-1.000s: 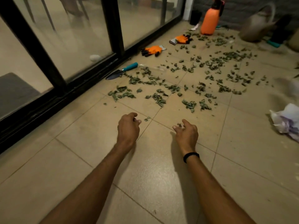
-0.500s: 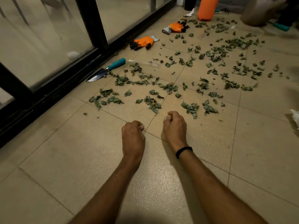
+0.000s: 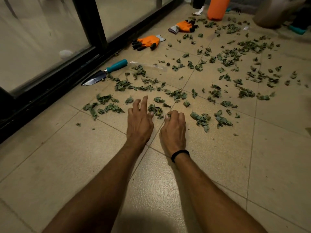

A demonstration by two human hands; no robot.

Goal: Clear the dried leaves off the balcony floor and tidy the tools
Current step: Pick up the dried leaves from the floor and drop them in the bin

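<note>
Two bare forearms reach out low over the tiled balcony floor (image 3: 67,165), near its middle. The left grip (image 3: 139,121) is a bare hand with its fingers spread and loosely bent, the forefinger nearly straight. Its fingertips are at the near fringe of the dried leaves (image 3: 201,118) and it has hold of nothing. The right grip (image 3: 174,126), just beside it, has its fingers curled down, pinching a small clump of leaves against the floor. One black wristband (image 3: 180,154) circles the right wrist.

The leaves are too many to count. They lie scattered in loose clusters from the hands to the floor's far edge, thickest toward the far right.

Along the door-side edge lies one trowel (image 3: 104,72) with a teal handle, blade pointing toward the near end. One clear plastic wrapper (image 3: 148,65) lies just beyond its handle. Two orange gloves lie farther along that edge, well apart from each other: the nearer glove (image 3: 148,42) and the farther glove (image 3: 184,26). One orange bottle (image 3: 217,7) stands at the far edge, cut off by the frame. A black-framed glass door (image 3: 87,22) runs along the left side.
</note>
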